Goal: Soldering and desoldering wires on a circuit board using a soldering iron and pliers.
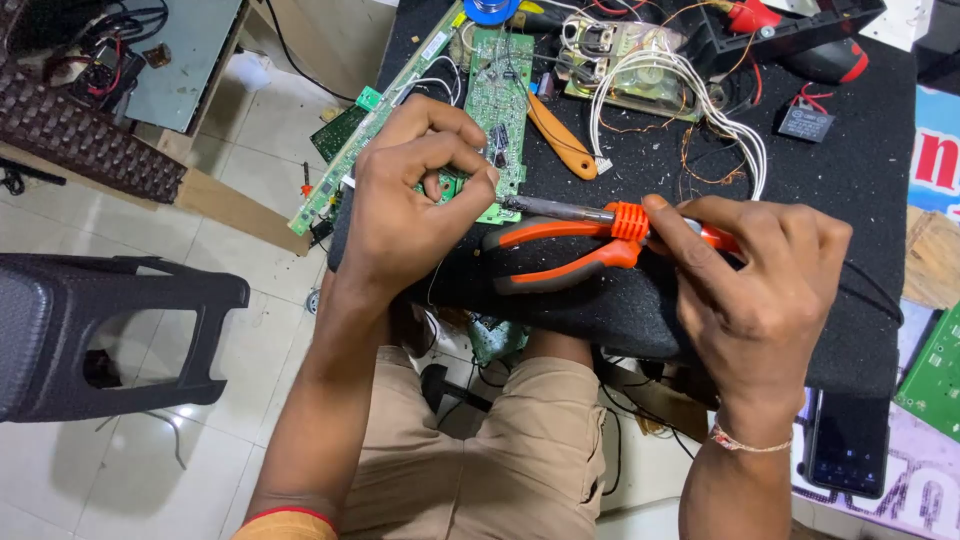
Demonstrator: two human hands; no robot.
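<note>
Left hand (415,190) pinched closed on green rectangular circuit board (500,100); right hand (760,280) gripping orange-handled soldering iron (600,213), tip beside board. Orange-handled pliers (560,255) just below iron. Black felt-topped table (850,190).

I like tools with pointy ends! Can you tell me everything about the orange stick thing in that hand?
It is a soldering iron: an orange plastic-looking handle with a ribbed collar and a long dull grey metal shaft. It lies nearly level above the black mat. The right hand grips the handle like a pen. The tip points left and meets the green circuit board, right beside the left hand, whose pinched fingers sit at that spot. Orange-handled pliers lie just under it.
</note>
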